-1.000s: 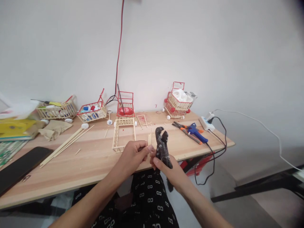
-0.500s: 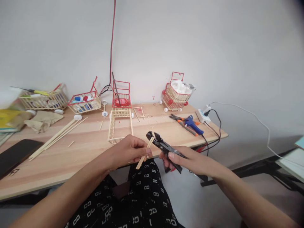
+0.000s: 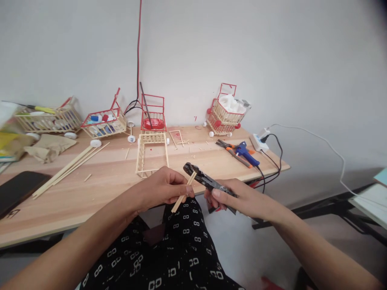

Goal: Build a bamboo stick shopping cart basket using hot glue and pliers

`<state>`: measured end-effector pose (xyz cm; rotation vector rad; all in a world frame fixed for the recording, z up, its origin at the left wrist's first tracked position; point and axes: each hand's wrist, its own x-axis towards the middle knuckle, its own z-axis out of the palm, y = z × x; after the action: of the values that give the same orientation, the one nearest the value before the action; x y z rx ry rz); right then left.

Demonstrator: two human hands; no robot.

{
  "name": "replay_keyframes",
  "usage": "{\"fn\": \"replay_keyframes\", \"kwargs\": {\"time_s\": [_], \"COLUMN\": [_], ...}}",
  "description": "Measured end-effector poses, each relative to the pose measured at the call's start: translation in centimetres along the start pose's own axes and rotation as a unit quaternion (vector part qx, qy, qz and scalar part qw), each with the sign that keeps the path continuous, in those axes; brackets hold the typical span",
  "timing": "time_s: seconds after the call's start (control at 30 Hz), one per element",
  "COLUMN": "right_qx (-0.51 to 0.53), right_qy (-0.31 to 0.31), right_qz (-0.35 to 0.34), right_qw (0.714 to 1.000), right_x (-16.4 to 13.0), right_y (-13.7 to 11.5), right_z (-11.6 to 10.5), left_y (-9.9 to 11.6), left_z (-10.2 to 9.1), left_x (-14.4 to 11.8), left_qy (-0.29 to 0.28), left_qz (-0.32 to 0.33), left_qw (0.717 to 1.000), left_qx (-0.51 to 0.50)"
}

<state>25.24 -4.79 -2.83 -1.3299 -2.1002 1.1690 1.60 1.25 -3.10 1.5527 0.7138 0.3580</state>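
My left hand (image 3: 169, 186) pinches a couple of short wooden sticks (image 3: 183, 194) side by side, just past the table's front edge and above my lap. Black cutting pliers (image 3: 208, 182) are gripped in my right hand (image 3: 229, 197), its fingers wrapped round the handles. The jaws of the pliers meet the upper ends of the sticks; whether they bite into the wood I cannot tell. Just beyond my left hand, an unpainted stick-built basket frame (image 3: 152, 155) rests on the table.
Small stick carts (image 3: 104, 123) with red rims line the wall, one at right (image 3: 225, 114) filled with white stuff. A blue glue gun (image 3: 246, 153), orange-handled pliers (image 3: 237, 155) and a power strip (image 3: 259, 142) lie at right. Long sticks (image 3: 65, 171) and a phone (image 3: 22, 191) lie left.
The pliers' jaws have come together at the stick ends, and their handles are squeezed closer in my right hand. My left hand still holds the sticks. The view has shifted slightly.
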Motion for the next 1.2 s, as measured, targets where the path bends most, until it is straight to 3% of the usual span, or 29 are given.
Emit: {"fn": "replay_keyframes", "kwargs": {"time_s": [0.3, 0.87, 1.2], "right_qx": [-0.030, -0.056, -0.114], "right_qy": [-0.003, 0.008, 0.039], "right_qz": [0.022, 0.036, 0.040], "right_qw": [0.999, 0.998, 0.992], "right_x": [-0.02, -0.22, -0.13], "right_y": [-0.14, 0.15, 0.27], "right_z": [0.10, 0.26, 0.63], "left_y": [-0.14, 0.56, -0.13], "left_z": [-0.11, 0.64, 0.51], "left_x": [0.18, 0.12, 0.32], "left_qy": [-0.002, 0.040, 0.048], "left_qz": [-0.032, -0.012, -0.007], "left_qw": [0.999, 0.992, 0.988], "left_qx": [0.036, 0.118, 0.147]}}
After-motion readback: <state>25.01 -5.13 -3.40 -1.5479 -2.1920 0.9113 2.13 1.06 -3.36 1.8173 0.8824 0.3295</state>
